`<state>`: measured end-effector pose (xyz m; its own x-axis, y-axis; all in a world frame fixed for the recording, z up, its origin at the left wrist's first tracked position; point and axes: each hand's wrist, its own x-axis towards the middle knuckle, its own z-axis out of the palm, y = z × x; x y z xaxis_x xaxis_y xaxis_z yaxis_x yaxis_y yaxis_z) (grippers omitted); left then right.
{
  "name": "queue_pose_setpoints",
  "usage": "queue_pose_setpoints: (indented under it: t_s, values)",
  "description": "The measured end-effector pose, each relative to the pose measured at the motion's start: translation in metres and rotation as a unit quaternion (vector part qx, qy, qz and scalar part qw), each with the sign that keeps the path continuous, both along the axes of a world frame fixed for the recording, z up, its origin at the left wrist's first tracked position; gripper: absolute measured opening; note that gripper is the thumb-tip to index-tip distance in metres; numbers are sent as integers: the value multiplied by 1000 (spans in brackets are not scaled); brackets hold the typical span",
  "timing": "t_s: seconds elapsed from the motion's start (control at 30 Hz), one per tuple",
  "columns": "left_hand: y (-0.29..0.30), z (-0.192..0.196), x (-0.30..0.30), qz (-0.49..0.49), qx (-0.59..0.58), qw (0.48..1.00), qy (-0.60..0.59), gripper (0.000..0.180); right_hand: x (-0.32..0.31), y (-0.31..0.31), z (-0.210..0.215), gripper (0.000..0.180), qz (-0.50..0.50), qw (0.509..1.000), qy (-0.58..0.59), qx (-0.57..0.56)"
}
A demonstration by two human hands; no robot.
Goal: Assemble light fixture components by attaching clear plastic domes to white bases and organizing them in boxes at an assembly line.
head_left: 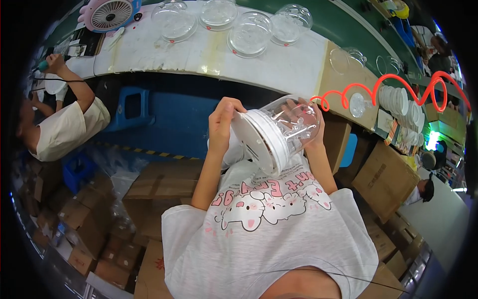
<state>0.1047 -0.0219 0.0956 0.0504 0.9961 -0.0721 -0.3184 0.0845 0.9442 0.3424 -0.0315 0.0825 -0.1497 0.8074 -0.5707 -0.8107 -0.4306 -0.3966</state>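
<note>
Between my two hands, in front of my chest, is a clear plastic dome (pixel 309 130) on a round white base (pixel 271 139), tilted on its side. Several clear moulded pieces show through the dome's wall. My left hand (pixel 225 122) grips the edge of the white base, thumb on its flat underside. Curled about the far side of the dome is my right hand (pixel 298 110), its fingers partly seen through the clear plastic. A red coiled hose (pixel 348 90) runs from beside my right hand toward the upper right.
Several clear domed parts (pixel 250 34) stand on the white bench (pixel 164 57). White discs (pixel 398 104) are stacked at the right, near a small clear part (pixel 357 104). A pink fan (pixel 110 16) stands far left. A co-worker (pixel 69 119) sits left, beside cardboard boxes (pixel 159 184) and a blue stool (pixel 132 107).
</note>
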Motion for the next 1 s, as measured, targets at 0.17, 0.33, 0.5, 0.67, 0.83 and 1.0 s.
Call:
queue_pose_setpoints:
  t_s: [0.17, 0.33, 0.5, 0.67, 0.83, 1.0]
  values:
    - [-2, 10, 6, 31, 10, 993, -117, 18, -2, 1, 23, 45, -8, 995, -84, 53]
    - [-8, 9, 5, 22, -37, 984, -173, 11, -2, -5, 36, 44, -24, 991, -110, 67]
    - [-8, 4, 1, -8, -45, 982, -184, 14, -5, -10, 41, 45, -23, 987, -136, 78]
    - [-8, 2, 0, -21, -30, 982, -183, 15, -6, -12, 40, 44, -22, 986, -147, 76]
    - [-9, -1, 0, -25, -30, 982, -183, 15, -5, -16, 37, 43, -38, 988, -137, 55]
    - [-9, -5, -2, -28, -32, 983, -178, 15, -7, -15, 37, 43, -30, 986, -154, 55]
